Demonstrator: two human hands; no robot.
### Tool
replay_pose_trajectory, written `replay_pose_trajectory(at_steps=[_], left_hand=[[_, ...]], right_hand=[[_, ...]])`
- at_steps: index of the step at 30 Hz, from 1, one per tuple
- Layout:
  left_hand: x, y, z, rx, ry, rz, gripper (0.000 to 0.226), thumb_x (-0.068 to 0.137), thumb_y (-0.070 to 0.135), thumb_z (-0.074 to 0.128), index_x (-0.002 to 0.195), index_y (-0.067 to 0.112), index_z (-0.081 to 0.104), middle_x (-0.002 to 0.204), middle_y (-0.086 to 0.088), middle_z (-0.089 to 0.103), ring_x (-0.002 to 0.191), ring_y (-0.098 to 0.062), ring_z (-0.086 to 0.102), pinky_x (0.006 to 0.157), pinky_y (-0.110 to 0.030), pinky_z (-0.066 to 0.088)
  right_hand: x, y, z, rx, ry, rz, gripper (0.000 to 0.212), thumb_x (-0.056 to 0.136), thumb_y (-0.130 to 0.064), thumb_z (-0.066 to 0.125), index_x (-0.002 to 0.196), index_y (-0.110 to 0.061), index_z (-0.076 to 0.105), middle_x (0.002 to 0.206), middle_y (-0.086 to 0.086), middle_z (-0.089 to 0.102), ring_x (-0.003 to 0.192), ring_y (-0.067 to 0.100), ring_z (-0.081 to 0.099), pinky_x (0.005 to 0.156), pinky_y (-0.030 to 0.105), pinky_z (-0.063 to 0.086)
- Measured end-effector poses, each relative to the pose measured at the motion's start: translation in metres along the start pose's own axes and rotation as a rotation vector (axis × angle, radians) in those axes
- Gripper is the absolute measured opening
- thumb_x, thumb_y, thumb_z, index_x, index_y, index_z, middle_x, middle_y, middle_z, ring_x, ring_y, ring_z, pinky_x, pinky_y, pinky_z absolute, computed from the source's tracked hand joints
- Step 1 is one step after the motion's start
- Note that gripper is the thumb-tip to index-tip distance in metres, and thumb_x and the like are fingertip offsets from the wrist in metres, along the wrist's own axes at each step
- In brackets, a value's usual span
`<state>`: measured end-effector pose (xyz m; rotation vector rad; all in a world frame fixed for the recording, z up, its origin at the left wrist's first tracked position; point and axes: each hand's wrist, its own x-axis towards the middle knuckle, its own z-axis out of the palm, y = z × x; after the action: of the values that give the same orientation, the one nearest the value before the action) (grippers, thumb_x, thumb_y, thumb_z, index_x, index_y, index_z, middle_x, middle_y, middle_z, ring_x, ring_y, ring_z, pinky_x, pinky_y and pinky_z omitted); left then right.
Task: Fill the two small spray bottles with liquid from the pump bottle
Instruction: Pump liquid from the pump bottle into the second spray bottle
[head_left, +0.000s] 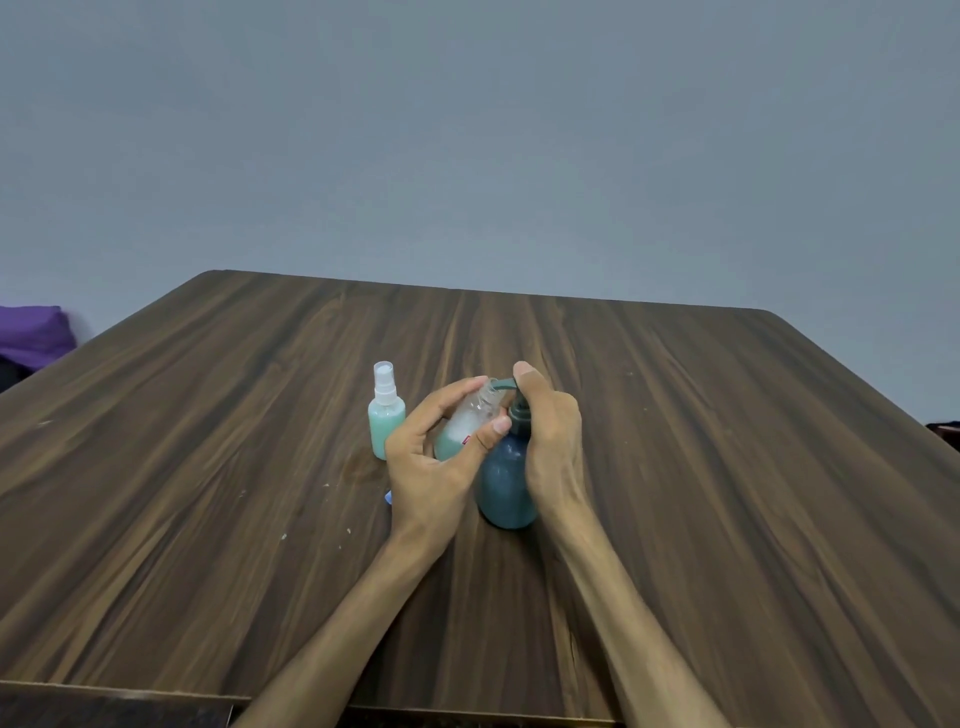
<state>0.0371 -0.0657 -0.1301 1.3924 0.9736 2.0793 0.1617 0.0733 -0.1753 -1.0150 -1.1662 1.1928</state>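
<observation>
A dark teal pump bottle (503, 480) stands on the wooden table (675, 415). My right hand (550, 431) wraps round its pump head, with the thumb on top of the nozzle. My left hand (439, 457) grips an uncapped clear spray bottle (465, 423), tilted so its open neck meets the pump's spout. Green liquid fills its lower part, with foam above. A second small spray bottle (386, 413), capped in white and full of pale green liquid, stands upright just left of my left hand.
A small blue and white object (387, 498) peeks out beside my left wrist. A purple cloth (31, 332) lies beyond the table's left edge. A grey wall rises behind the table.
</observation>
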Motion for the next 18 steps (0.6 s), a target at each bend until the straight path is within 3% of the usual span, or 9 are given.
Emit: replay_pose_trajectory(at_steps=[4,8,11,12,15,16,18], left_hand=[[-0.001,0.003,0.0,-0.005,-0.019,-0.004,0.035,0.08,0.013,0.082,0.114,0.009,0.074,0.11,0.01,0.078,0.105,-0.011,0.075,0.088,-0.02,0.058],[-0.001,0.002,0.0,0.0,-0.015,-0.003,0.035,0.08,0.012,0.082,0.115,0.009,0.074,0.113,0.005,0.078,0.107,-0.014,0.074,0.09,-0.022,0.058],[-0.001,0.004,0.0,-0.007,-0.025,-0.002,0.035,0.08,0.011,0.082,0.114,0.012,0.074,0.111,0.01,0.078,0.106,-0.012,0.075,0.089,-0.021,0.058],[-0.001,0.004,0.0,-0.006,-0.03,-0.001,0.035,0.08,0.011,0.082,0.114,0.012,0.074,0.11,0.012,0.078,0.105,-0.011,0.075,0.088,-0.02,0.058],[-0.001,0.004,0.0,-0.017,-0.027,0.001,0.035,0.081,0.011,0.081,0.114,0.013,0.073,0.111,0.011,0.078,0.105,-0.012,0.075,0.088,-0.021,0.058],[-0.001,0.004,0.0,-0.017,-0.025,0.0,0.034,0.081,0.011,0.081,0.114,0.014,0.073,0.111,0.01,0.078,0.106,-0.013,0.075,0.089,-0.022,0.058],[-0.001,0.004,0.0,-0.021,-0.025,-0.006,0.034,0.082,0.008,0.081,0.115,0.012,0.074,0.112,0.007,0.078,0.105,-0.014,0.075,0.089,-0.022,0.058]], right_hand=[[-0.017,-0.013,0.001,-0.17,0.018,-0.065,0.056,0.096,-0.07,0.06,0.091,-0.018,0.079,0.088,0.01,0.079,0.091,0.041,0.073,0.081,0.058,0.061],[-0.024,-0.027,0.005,-0.13,-0.016,0.003,0.063,0.085,-0.076,0.067,0.092,-0.014,0.08,0.093,0.018,0.079,0.095,0.048,0.073,0.088,0.068,0.059],[-0.03,-0.031,0.005,-0.222,0.008,-0.069,0.047,0.097,-0.067,0.058,0.084,-0.026,0.078,0.086,0.005,0.078,0.077,0.021,0.073,0.079,0.045,0.061],[-0.031,-0.03,0.005,-0.219,0.012,-0.072,0.043,0.098,-0.064,0.058,0.081,-0.03,0.078,0.086,0.004,0.078,0.075,0.019,0.071,0.079,0.047,0.06],[-0.031,-0.035,0.008,-0.12,-0.014,-0.022,0.05,0.087,-0.071,0.068,0.081,-0.022,0.08,0.093,0.02,0.077,0.093,0.05,0.071,0.09,0.069,0.057],[-0.03,-0.036,0.009,-0.103,-0.025,-0.005,0.055,0.083,-0.074,0.069,0.082,-0.019,0.08,0.093,0.024,0.077,0.093,0.053,0.07,0.091,0.074,0.055],[-0.032,-0.039,0.01,-0.13,-0.012,-0.014,0.049,0.087,-0.07,0.067,0.076,-0.023,0.079,0.086,0.018,0.077,0.079,0.041,0.07,0.085,0.064,0.058]])
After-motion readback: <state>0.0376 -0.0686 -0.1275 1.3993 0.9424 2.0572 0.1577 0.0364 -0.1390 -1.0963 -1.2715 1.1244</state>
